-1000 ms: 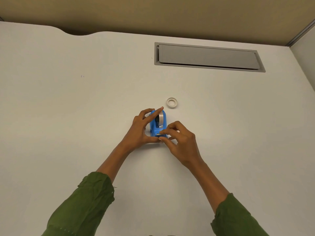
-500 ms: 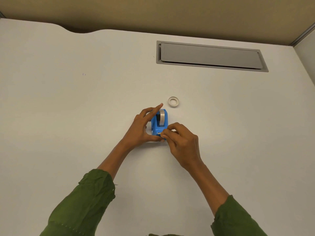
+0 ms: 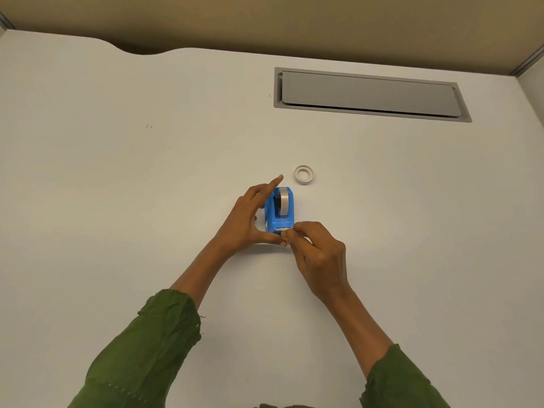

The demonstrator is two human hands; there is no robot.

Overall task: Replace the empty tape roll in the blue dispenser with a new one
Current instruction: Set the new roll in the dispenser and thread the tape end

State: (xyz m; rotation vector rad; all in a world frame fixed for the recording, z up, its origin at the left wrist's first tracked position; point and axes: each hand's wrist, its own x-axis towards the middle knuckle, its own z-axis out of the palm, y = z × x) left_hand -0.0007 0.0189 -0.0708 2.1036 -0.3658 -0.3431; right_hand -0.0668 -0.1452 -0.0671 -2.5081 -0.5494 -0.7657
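Left hand [image 3: 245, 220] cups the blue dispenser [image 3: 279, 210] between thumb and fingers; right hand [image 3: 319, 251] pinches the tape end at its cutter. Just beyond the fingertips lies the empty core [image 3: 303, 174].

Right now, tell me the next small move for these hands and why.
Probably press the tape end down onto the cutter. A new roll already sits in the blue dispenser, the empty core lies apart on the desk behind it, the left hand steadies the dispenser's side, and the right hand pinches at the cutter end.
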